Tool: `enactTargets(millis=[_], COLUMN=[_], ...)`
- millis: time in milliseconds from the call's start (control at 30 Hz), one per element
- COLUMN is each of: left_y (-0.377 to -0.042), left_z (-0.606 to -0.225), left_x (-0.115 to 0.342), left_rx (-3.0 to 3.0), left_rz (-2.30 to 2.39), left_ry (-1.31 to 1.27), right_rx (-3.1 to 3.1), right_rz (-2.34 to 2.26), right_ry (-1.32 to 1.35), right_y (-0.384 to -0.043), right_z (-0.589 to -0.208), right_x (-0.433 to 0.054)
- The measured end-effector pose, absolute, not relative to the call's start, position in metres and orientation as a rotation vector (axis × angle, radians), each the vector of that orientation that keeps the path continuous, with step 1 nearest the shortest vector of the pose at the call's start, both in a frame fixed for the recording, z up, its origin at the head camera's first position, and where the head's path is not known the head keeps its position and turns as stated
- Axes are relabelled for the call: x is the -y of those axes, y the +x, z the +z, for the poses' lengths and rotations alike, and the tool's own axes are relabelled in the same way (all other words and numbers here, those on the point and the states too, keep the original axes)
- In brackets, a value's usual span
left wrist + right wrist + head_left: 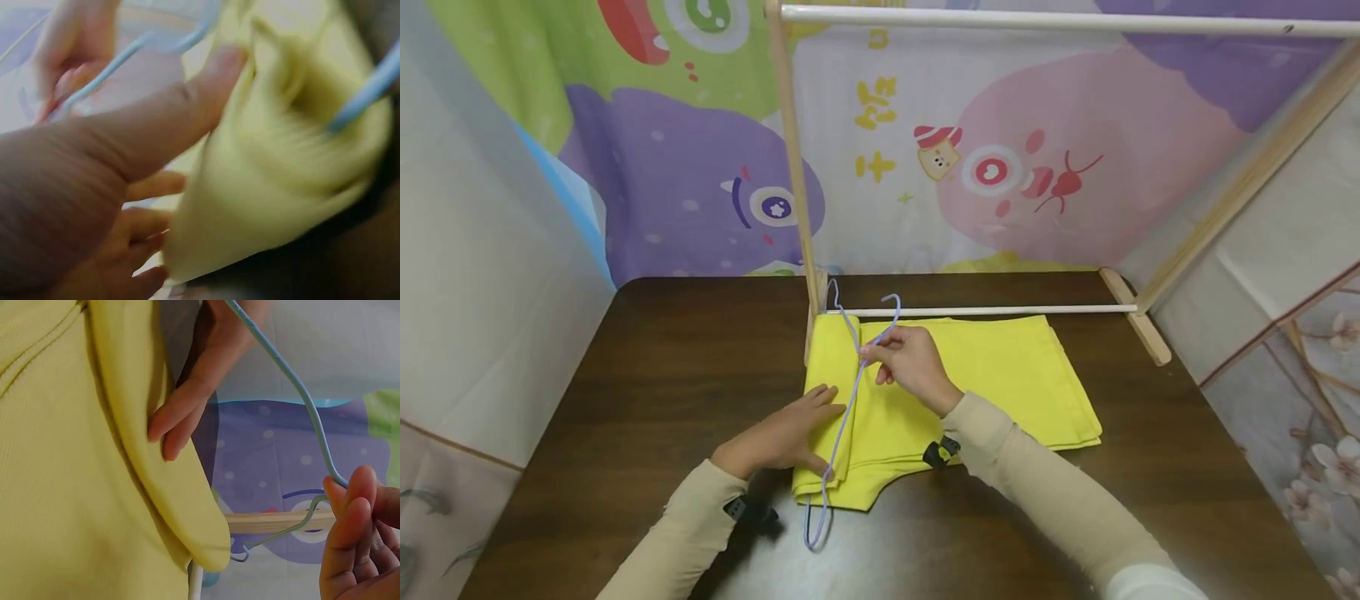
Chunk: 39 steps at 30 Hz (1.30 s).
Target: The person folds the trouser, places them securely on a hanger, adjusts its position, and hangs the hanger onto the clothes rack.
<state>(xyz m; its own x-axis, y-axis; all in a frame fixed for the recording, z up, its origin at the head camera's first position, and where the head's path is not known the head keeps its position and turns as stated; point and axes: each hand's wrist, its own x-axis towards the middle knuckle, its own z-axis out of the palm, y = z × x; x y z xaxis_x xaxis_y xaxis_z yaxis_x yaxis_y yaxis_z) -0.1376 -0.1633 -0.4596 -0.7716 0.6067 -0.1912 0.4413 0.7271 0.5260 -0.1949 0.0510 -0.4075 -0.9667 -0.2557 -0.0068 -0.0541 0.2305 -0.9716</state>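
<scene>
A yellow garment [970, 375] lies folded flat on the table, its left end turned over into a thick fold [829, 367]. My left hand [793, 429] rests on this fold, fingers spread and fairly straight, thumb near its lower edge. My right hand [913, 362] pinches a blue-purple wire clothes hanger [850, 408] between thumb and fingers, just below a hook. A second hook [832, 292] shows behind the fold; whether it belongs to the same hanger I cannot tell. Below the cloth the wire bends in a narrow loop [812, 546]. Wire enters the fold's opening [356, 109].
Behind the garment stands a rack with wooden posts [793, 150], a white top rail [1000, 17] and a white lower bar [1000, 312] along the garment's back edge. A cartoon-print curtain [880, 217] hangs behind. The dark wooden table [647, 367] extends on both sides.
</scene>
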Motion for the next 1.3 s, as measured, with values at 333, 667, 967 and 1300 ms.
enactTargets(millis=[333, 667, 967, 1300], left_y=[-0.128, -0.124, -0.147, -0.161], left_z=[-0.464, -0.448, -0.46, -0.467], left_x=[0.152, 0.145, 0.166, 0.147], left_rx=[-2.784, -2.714, -2.386, -2.268], left_rz=[0.474, 0.244, 0.769, 0.916], left_ry=[0.959, 1.017, 0.964, 0.997], right_rx=[-2.328, -2.297, -2.28, -2.289], right_rz=[-1.838, -1.866, -1.896, -1.876], right_ry=[-0.285, -0.289, -0.312, -0.383], right_y=[-0.193, -0.191, -0.19, -0.188], right_z=[-0.404, -0.407, -0.41, -0.408], right_x=[-0.052, -0.052, -0.051, -0.049])
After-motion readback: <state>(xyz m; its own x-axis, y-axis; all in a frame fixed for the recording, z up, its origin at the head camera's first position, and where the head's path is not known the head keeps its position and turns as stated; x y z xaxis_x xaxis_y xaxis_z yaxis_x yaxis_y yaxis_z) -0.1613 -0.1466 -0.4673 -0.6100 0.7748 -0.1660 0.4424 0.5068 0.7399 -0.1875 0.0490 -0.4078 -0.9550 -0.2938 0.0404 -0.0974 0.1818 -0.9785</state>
